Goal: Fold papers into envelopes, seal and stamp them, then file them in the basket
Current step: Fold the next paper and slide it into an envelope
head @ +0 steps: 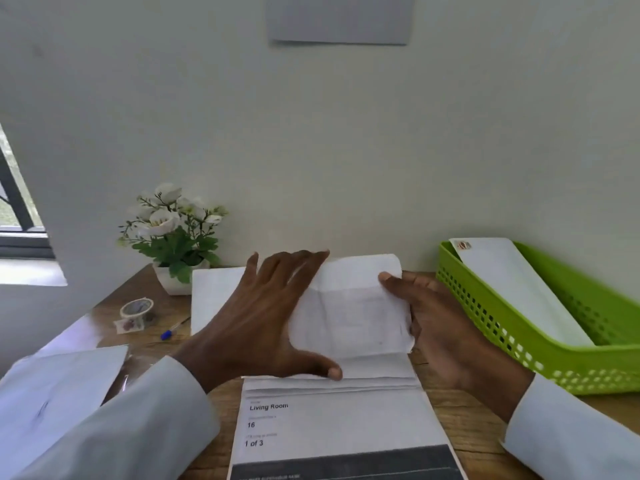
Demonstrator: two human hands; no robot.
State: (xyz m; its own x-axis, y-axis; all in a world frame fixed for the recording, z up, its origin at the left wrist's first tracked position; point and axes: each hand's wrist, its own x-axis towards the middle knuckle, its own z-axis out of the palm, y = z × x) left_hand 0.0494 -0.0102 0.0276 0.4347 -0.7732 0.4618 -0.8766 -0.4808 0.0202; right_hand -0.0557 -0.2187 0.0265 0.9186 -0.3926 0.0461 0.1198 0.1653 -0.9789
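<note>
A folded white paper is held up over the middle of the desk. My left hand lies flat against its left half, fingers spread, thumb pressing the lower fold. My right hand grips its right edge, thumb on top. Beneath lies a stack of printed sheets reading "Living Room". A white envelope lies behind my left hand. At the right, the green basket holds a stamped white envelope.
A tape roll, a stamp and a blue-capped pen lie at the left rear of the wooden desk. A potted white flower stands against the wall. More white paper lies at the near left.
</note>
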